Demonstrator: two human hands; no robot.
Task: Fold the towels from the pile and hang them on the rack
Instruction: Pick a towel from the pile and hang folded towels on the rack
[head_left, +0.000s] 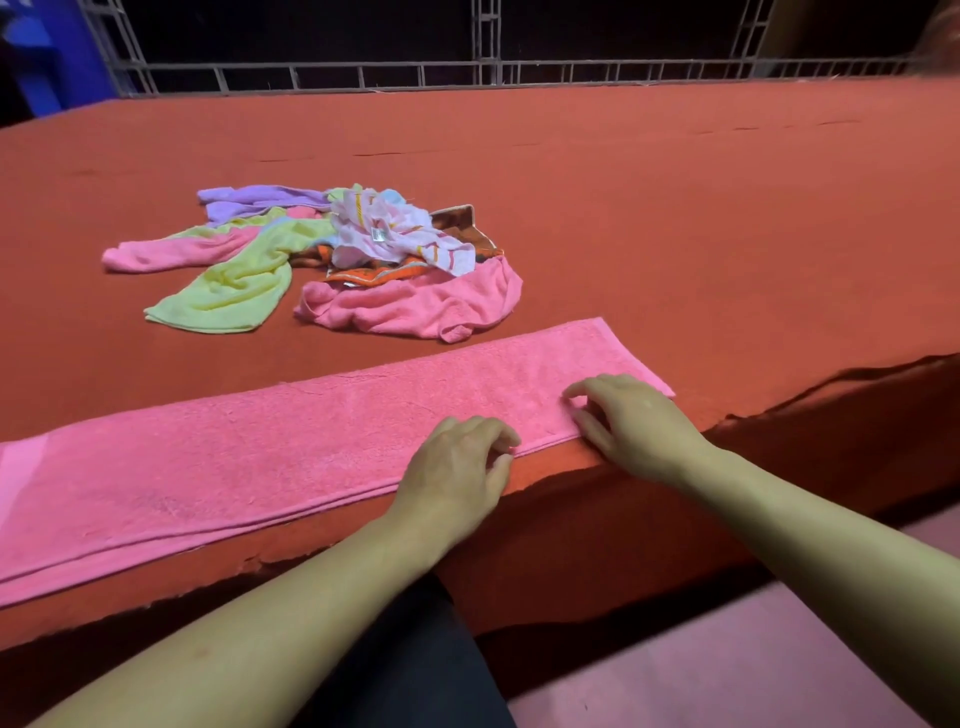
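Note:
A long pink towel (249, 457), folded lengthwise, lies flat along the near edge of the red-covered table (675, 218). My left hand (457, 467) sits at the towel's near edge, right of its middle, and its curled fingers and thumb pinch that edge. My right hand (628, 415) rests on the towel near its right end, fingers bent, thumb at the near edge, gripping the cloth. Farther back on the table lies the pile of unfolded towels (332, 254): pink, yellow-green, purple, a white patterned one and an orange-brown one.
A metal grille railing (467, 73) runs behind the table's far edge, with darkness beyond it. A blue object (47, 57) stands at the far left. The red cover hangs ragged over the table's front edge (831, 384). A pink floor (727, 675) shows at lower right.

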